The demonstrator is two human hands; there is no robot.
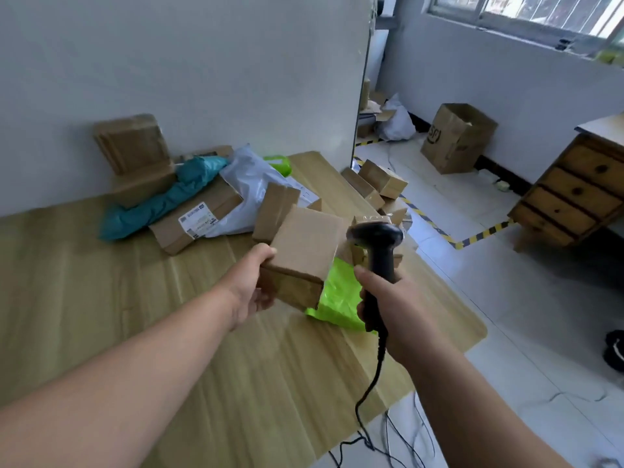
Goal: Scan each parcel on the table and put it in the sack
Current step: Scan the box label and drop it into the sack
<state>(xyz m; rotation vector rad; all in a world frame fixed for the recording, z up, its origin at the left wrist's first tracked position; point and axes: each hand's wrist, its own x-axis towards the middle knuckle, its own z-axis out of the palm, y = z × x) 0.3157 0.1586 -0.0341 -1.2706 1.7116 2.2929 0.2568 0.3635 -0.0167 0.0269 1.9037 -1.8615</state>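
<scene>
Mid-frame, our left hand grips the small box above the table, our right hand clutches the scanner just to its right, so we'd judge the box's right face must meet the beam.

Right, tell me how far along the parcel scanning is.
Done: cannot tell, no sack is in view. In hand: the left hand holds a small box beside the scanner gripped by the right hand. Left: a teal bag, a labelled flat box, a white bag and a green bag lie on the table.
</scene>
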